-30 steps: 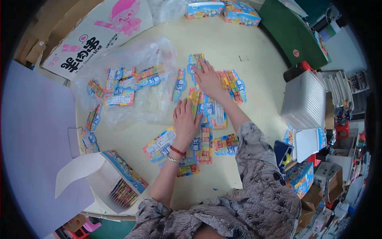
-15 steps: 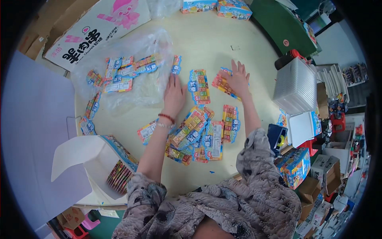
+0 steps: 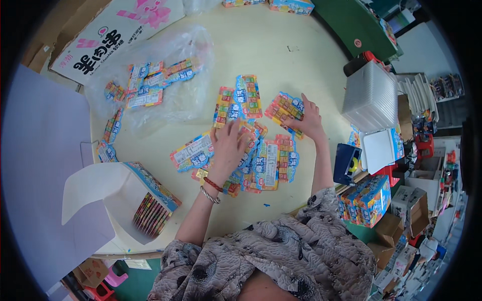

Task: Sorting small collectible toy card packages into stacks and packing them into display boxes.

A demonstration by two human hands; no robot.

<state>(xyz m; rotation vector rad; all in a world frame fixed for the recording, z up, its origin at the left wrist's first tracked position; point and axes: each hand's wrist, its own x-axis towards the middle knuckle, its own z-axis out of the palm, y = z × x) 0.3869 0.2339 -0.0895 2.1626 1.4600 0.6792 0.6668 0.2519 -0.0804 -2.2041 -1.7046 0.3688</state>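
Flat blister packs of small colourful sweets on blue and pink cards lie over the table. My left hand [image 3: 229,146] rests, fingers apart, over a loose pile of these packs [image 3: 266,163] at the middle, hiding some of them. Just beyond its fingertips, one pack [image 3: 222,106] leans against another upright pack [image 3: 249,96]. To the right, my right hand [image 3: 310,123] grips a candy pack [image 3: 285,111] between thumb and fingers, close to the tabletop. It cannot be told whether a second pack lies under it. Another pack [image 3: 193,152] lies face down left of the pile.
A clear plastic bag [image 3: 175,103] with several packs on it spreads at the far left. At near left, an open display box [image 3: 108,200] holds a row of packs. A white carton [image 3: 120,37] stands behind. Stacked clear trays [image 3: 369,98] and a tape dispenser [image 3: 347,163] line the right edge.
My left hand has come back toward me onto the pile, and a pack now lies beside the upright one. The right hand has shifted nearer, its thumb now over the turned pack.
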